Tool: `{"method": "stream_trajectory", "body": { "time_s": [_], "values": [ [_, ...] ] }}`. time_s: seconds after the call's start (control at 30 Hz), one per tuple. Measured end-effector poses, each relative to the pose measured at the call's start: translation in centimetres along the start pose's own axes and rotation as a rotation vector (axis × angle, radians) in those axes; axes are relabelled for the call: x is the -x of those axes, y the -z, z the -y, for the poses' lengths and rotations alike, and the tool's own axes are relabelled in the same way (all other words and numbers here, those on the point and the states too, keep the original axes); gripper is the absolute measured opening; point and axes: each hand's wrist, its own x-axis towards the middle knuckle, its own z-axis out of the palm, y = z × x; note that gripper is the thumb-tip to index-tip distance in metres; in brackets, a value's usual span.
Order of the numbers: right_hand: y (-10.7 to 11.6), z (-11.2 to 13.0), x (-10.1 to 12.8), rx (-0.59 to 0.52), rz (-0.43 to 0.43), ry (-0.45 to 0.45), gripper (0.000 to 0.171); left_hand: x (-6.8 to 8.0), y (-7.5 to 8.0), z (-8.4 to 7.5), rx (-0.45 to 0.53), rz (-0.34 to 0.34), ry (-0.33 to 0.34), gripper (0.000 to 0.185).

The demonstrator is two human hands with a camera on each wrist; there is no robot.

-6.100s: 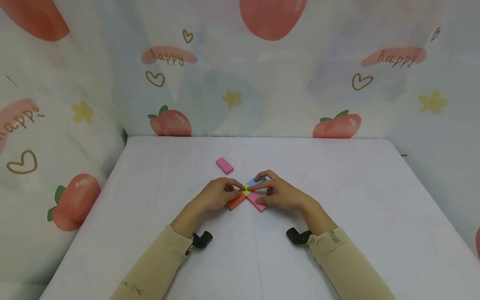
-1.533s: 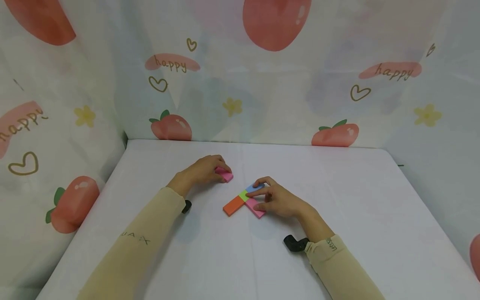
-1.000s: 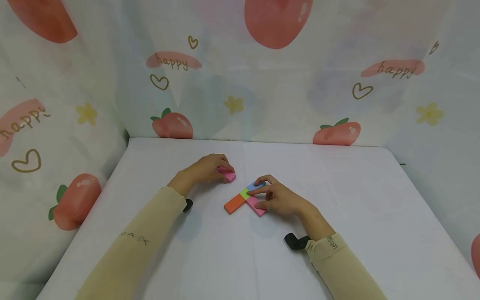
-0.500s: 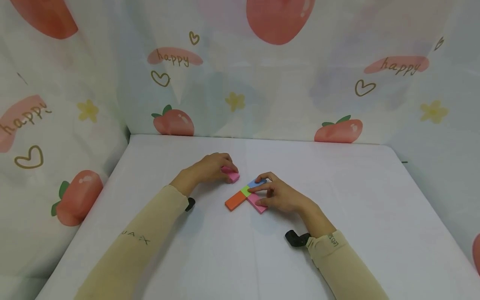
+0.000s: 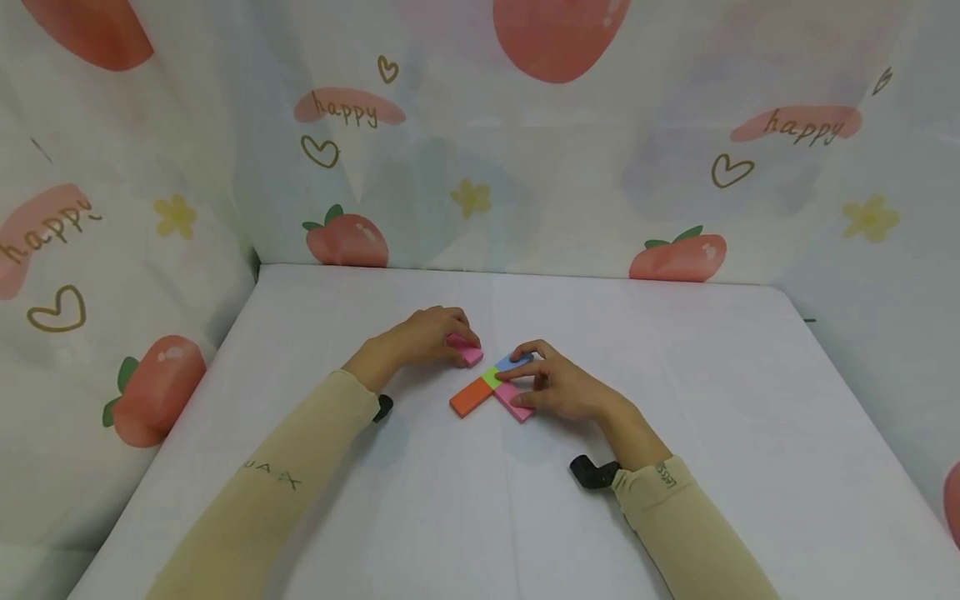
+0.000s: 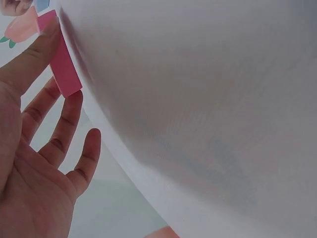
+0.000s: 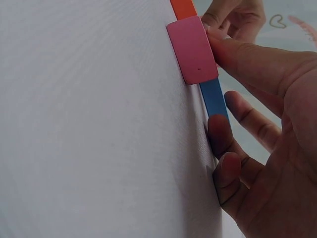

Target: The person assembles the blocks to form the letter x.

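White table (image 5: 675,400), pink block (image 5: 470,353) under left fingers (image 5: 459,327) (gripped)

The word "happy" stands in brown script on pink blotches of the printed backdrop cloth (image 5: 525,167). Taking the large red strawberry (image 5: 551,33) at the top middle as landmark, one "happy" (image 5: 347,108) sits below and to its left, a second (image 5: 797,125) below and to its right, and a third (image 5: 45,237) far left and lower, on the side panel of cloth. Small dark letters stand on the left sleeve (image 5: 270,482); they look like "UA X" but are hard to make out. The right sleeve's cuff (image 5: 666,475) carries a short line of print, too small to read with certainty. The two wrist views show no writing.
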Motion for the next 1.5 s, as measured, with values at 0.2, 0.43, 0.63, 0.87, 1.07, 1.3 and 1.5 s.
{"method": "stream_trajectory", "body": {
  "time_s": [0.2,0.43,0.63,0.87,1.07,1.3,1.5],
  "values": [
    [0.1,-0.1,-0.2,-0.001,-0.002,-0.002,0.036,-0.1,0.0,-0.3,-0.013,-0.002,-0.024,0.034],
    [0.0,0.0,-0.2,-0.005,0.001,-0.001,0.035,0.0,-0.1,-0.6,-0.016,0.001,-0.057,0.033],
    [0.0,-0.1,-0.2,-0.009,0.003,0.003,0.035,-0.1,-0.5,-0.8,-0.014,-0.002,-0.075,0.031],
    [-0.1,-0.2,-0.3,-0.009,0.003,-0.007,0.035,-0.2,-0.7,-1.0,-0.025,-0.008,-0.093,0.031],
    [-0.1,-0.2,-0.3,-0.005,0.004,-0.004,0.035,-0.2,-0.9,-1.2,-0.013,-0.004,-0.096,0.032],
    [-0.1,-0.2,-0.4,0.0,0.005,-0.004,0.035,-0.3,-1.2,-1.1,-0.024,0.001,-0.104,0.031],
    [-0.1,-0.2,-0.3,-0.001,0.001,-0.019,0.035,-0.3,-1.3,-1.0,0.0,0.006,-0.122,0.032]
  ]
}}
